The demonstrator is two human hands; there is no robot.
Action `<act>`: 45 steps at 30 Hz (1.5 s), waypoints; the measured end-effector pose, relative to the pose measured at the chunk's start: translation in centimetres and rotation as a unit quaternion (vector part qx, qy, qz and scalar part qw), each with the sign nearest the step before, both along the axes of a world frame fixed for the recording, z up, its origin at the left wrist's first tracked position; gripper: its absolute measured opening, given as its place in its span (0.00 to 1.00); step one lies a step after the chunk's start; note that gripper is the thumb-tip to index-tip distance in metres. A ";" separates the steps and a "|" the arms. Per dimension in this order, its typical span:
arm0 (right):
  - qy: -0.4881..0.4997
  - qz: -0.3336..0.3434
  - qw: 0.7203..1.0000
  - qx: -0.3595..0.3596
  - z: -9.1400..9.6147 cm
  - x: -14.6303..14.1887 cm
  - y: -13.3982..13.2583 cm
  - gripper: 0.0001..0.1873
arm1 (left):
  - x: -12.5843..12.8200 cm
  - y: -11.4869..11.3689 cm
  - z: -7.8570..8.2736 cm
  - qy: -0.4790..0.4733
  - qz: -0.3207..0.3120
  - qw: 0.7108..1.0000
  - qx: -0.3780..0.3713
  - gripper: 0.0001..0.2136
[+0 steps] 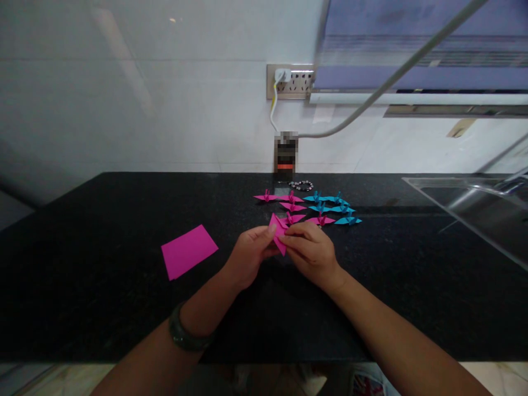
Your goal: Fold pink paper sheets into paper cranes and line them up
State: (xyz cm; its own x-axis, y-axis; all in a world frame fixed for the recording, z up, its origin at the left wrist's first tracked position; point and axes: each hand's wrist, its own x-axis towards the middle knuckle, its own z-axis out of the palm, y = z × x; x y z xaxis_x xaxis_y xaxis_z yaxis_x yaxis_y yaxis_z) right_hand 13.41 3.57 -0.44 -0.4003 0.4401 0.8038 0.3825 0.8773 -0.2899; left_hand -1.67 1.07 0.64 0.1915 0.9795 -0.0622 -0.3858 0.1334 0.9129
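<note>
Both hands meet over the black countertop (82, 264) and pinch a partly folded pink paper (279, 234). My left hand (247, 256) grips its left side with thumb and fingers closed. My right hand (311, 250) presses its right side with curled fingers. Just beyond the hands lie several finished paper cranes, pink ones (292, 207) on the left and blue ones (336, 209) on the right. A flat pink paper sheet (188, 251) lies on the counter to the left of my left hand.
A bead bracelet (301, 185) and a small dark device (285, 155) sit by the white wall behind the cranes. A wall socket (290, 81) holds a plugged charger. A steel sink (478, 206) is at the far right. A watch is on my left wrist.
</note>
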 end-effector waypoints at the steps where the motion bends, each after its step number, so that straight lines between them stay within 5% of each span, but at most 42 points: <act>1: -0.018 0.005 1.000 0.000 -0.1 -0.1 0.0 0.10 | 0.0 0.0 0.0 -0.002 0.000 1.000 0.012 0.11; 12: 0.077 -0.032 0.984 -0.159 -0.1 -0.7 -0.3 0.18 | 0.1 0.0 -0.5 0.063 -0.008 0.997 0.045 0.15; 21: 0.107 -0.077 0.972 -0.193 -0.6 -0.7 -0.2 0.14 | 0.0 0.1 -0.8 0.095 0.001 0.995 0.037 0.13; 29: 0.084 -0.082 0.983 -0.139 -0.7 -0.5 -0.1 0.15 | -0.3 0.3 -0.7 0.159 0.100 0.980 0.067 0.12; 34: 0.044 -0.077 0.990 -0.111 -0.6 -0.2 0.2 0.15 | -0.5 0.3 -0.7 0.086 0.059 0.995 -0.005 0.14; 45: 0.112 -0.027 0.962 -0.247 0.0 -0.5 0.0 0.08 | -0.1 0.2 -0.5 0.025 0.045 0.998 -0.039 0.14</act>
State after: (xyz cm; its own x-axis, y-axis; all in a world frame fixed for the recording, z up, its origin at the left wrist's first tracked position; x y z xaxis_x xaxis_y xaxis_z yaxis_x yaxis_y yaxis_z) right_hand 12.87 3.60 -0.40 -0.2079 0.8058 0.5545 0.3024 0.5921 -0.7470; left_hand -1.72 1.29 0.11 0.0985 0.9843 -0.1461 -0.3540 0.1719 0.9193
